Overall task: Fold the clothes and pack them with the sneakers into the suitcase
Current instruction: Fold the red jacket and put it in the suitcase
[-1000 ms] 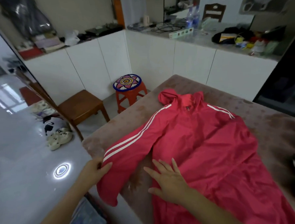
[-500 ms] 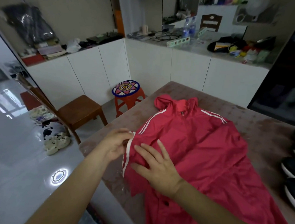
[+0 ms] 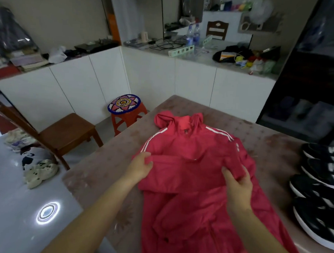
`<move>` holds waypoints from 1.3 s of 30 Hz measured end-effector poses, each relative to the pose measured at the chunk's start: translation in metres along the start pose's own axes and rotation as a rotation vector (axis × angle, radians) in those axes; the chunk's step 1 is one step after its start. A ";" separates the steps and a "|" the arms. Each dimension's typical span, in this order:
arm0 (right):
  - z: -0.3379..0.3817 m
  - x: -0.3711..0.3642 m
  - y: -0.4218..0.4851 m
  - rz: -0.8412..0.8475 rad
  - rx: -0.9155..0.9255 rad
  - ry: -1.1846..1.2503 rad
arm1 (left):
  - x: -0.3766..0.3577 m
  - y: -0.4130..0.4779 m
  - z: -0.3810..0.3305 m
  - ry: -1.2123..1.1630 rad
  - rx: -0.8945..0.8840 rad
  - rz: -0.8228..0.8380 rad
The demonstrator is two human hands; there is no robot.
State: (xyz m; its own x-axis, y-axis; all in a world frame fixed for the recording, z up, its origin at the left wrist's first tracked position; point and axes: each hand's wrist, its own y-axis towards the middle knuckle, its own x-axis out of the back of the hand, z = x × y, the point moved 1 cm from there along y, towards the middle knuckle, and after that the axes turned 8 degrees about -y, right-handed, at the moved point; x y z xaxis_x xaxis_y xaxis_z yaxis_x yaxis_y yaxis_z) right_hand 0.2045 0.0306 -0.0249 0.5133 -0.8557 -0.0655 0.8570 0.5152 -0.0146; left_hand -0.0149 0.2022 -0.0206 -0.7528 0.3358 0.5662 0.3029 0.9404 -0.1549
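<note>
A red jacket with white shoulder stripes lies spread on the brownish patterned table, collar at the far end. Its left sleeve is folded across the chest. My left hand grips the fold at the jacket's left edge. My right hand pinches the sleeve's cuff end near the right side of the chest. Black sneakers with white soles stand in a row on the table's right edge. No suitcase is in view.
An orange stool with a flower cushion and a wooden chair stand left of the table. Light shoes lie on the glossy floor. White cabinets with cluttered tops run behind.
The left sleeve, stretched out to the side a second ago, has been carried over onto the chest. My right hand moved from pressing the jacket front to holding the cuff. The sneakers came into view.
</note>
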 end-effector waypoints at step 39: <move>-0.080 0.159 0.024 0.065 -0.278 -1.439 | -0.061 -0.022 0.086 0.321 -0.131 0.050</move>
State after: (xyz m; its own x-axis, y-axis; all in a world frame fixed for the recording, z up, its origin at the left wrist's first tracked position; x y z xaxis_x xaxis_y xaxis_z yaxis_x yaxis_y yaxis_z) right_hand 0.3025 -0.0892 -0.1151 0.2948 -0.0546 0.9540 0.8804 0.4037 -0.2490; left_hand -0.0263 0.1660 -0.1215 -0.5194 0.3272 0.7894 0.4231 0.9011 -0.0951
